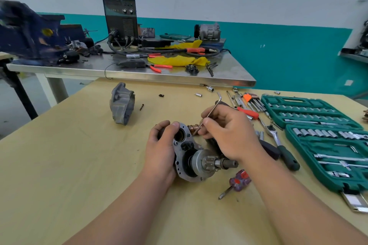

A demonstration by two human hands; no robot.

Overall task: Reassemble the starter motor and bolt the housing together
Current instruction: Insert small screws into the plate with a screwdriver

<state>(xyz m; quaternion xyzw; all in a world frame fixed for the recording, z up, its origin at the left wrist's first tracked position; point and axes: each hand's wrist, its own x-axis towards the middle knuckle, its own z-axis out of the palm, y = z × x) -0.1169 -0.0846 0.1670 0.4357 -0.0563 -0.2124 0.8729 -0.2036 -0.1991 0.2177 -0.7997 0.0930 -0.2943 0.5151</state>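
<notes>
Centrally, on a pale wooden bench (pixel 79 165), a partly assembled starter motor (pixel 191 157) lies on its side with its pinion gear and shaft pointing right. The left hand (pixel 161 145) grips the motor's left, far end, its fingers curled round the dark body and its thumb resting on the rim of the grey metal end plate. The right hand (pixel 229 133) pinches the long shaft of an L-shaped hex key (pixel 211 113) between thumb and fingers. The key slants down to the left, and its tip meets the far edge of the end plate, beside a copper-coloured part.

A loose grey nose housing (pixel 121 103) stands farther back on the left, well apart from the motor, with a small dark bolt (pixel 141 107) just to its right. A screwdriver (pixel 237 182) with a red and purple handle lies near the motor on its right. Farther right are a ratchet (pixel 278 145) and an open green socket set (pixel 326 139).

Beyond the bench stands a steel table (pixel 139 71) carrying a black welding machine (pixel 121 20) and a yellow cloth (pixel 177 60).
</notes>
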